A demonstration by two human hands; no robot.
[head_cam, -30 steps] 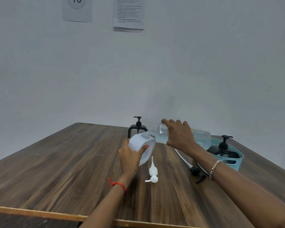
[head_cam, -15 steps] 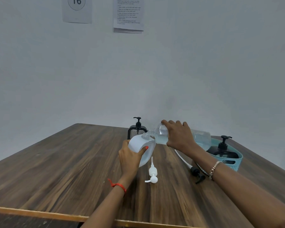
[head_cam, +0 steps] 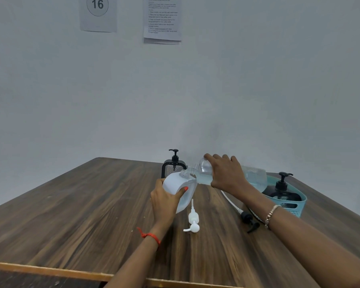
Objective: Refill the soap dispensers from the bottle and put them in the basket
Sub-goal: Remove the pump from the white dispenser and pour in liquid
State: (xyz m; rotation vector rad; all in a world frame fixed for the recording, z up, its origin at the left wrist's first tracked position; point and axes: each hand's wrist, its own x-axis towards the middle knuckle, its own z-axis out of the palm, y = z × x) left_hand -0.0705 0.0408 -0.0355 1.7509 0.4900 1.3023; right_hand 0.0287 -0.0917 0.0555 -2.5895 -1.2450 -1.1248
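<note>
My left hand grips a white soap dispenser with its pump off, tilted toward the right. My right hand holds a clear refill bottle on its side, its open neck at the dispenser's mouth. Pale blue liquid lies in the bottle. The white pump lies on the table just below the dispenser. A black pump with a long tube lies to its right. A teal basket at the right holds a dark dispenser. Another black-framed dispenser stands behind the white one.
The wooden table runs to a near edge with a light trim at the bottom. A grey wall stands close behind, with a sheet marked 16 and a printed notice pinned high up.
Both hands hold nearly the same pose. The bottle and dispenser have barely shifted.
</note>
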